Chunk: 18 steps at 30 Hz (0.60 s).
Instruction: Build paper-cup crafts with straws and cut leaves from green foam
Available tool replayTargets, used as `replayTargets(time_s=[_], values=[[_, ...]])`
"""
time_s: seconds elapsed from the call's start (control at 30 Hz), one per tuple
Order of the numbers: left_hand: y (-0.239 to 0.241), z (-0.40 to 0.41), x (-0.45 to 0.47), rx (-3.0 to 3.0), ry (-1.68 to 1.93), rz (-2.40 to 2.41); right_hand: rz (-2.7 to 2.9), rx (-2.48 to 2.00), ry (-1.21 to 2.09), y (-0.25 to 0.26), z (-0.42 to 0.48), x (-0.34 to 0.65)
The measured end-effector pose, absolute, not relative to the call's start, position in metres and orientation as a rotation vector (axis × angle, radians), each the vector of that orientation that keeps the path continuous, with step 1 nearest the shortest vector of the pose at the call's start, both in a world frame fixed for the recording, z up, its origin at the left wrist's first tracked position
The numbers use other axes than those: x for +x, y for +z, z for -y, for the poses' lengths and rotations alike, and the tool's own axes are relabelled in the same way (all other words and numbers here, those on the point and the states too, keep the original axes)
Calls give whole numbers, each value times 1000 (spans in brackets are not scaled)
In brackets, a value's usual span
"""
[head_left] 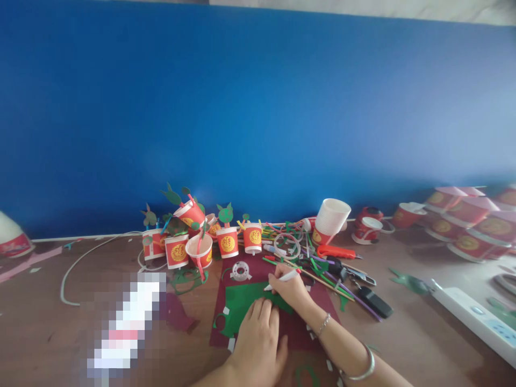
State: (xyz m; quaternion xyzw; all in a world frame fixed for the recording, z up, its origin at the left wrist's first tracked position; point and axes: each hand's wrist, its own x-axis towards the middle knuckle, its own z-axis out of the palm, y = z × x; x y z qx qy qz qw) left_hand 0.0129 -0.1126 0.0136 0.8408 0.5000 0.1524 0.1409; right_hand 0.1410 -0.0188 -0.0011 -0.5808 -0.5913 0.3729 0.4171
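My right hand (291, 285) grips a white marker (288, 276) with a red end, its tip touching or just above a sheet of green paper (244, 298). Flat on the lower part of that sheet lies my left hand (261, 338), fingers stretched out. Beneath the green paper is a larger dark red sheet (220, 336). A round hole shows near the green sheet's left edge, and small white scraps lie around it. Just beyond the paper sits a clear tape roll (241, 271).
Red paper cups (228, 242) with green cutouts stand behind. A white cup stack (331, 219), orange cutter (337, 251), coloured sticks and black key fob (374, 301) lie right. Farther right are a power strip (475, 317) and stacked red cups (471, 220). A blue panel (258, 107) borders the table.
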Motion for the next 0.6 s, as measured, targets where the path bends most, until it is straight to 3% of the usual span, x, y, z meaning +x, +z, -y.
replayTargets(time_s=[0.6], values=[[15,113,12,2439,444,-1442,1478,-1452,932,0,19,142]])
